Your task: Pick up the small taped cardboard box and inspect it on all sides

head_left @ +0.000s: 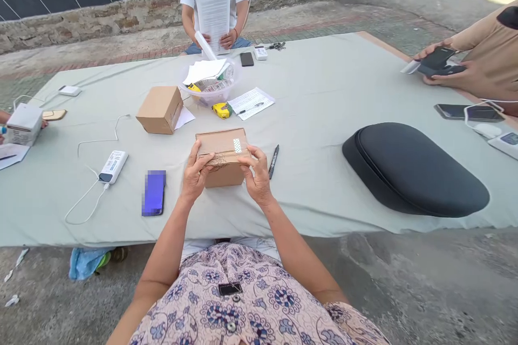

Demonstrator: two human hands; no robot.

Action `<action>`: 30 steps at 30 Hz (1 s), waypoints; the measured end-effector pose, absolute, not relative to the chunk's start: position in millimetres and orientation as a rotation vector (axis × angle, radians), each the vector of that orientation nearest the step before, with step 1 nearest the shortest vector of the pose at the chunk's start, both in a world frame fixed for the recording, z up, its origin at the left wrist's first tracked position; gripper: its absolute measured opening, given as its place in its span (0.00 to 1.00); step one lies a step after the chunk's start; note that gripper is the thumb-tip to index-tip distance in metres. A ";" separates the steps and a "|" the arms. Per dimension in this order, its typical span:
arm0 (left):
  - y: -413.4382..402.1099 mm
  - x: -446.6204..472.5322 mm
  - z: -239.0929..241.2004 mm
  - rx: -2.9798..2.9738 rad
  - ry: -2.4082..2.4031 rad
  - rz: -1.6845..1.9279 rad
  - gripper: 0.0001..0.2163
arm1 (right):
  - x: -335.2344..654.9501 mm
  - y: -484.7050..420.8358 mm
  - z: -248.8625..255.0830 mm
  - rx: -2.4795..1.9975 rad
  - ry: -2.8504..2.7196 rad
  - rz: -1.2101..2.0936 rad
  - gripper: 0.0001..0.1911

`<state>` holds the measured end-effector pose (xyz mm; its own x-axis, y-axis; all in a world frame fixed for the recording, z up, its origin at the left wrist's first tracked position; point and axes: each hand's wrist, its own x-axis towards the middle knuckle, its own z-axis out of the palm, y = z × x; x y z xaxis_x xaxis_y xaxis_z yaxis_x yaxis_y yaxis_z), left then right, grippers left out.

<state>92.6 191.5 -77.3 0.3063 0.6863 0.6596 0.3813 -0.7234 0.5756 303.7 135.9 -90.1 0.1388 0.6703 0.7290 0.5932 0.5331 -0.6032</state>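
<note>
A small brown cardboard box (222, 143) stands in front of me on the cloth-covered table, with a white printed sticker on its top and dark scribbles near the front edge. My left hand (196, 172) grips its left side, thumb laid on the top by the front edge. On the other side my right hand (256, 173) holds the right front corner, thumb and fingers bent against the cardboard. Just right of that hand lies a black marker pen (274, 161). Whatever is inside the box is hidden.
Behind are another cardboard box (159, 110), a plastic basket (210, 98), a yellow tape measure (222, 110) and a paper sheet (251, 103). A phone (154, 194) and a power bank (114, 167) lie left, a black cushion-like object (416, 170) right. Other people sit around the table.
</note>
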 end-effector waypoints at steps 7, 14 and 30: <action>195.8 88.5 -80.3 2.288 0.960 1.362 0.18 | 318.7 135.6 -78.7 -1.094 -1.550 0.217 0.18; 196.7 98.6 -82.0 2.236 0.927 1.409 0.15 | 318.8 142.2 -87.7 -1.092 -1.485 0.179 0.13; 156.5 103.9 -192.5 1.694 1.365 1.027 0.39 | 295.0 107.8 -221.2 -1.538 -1.413 0.452 0.33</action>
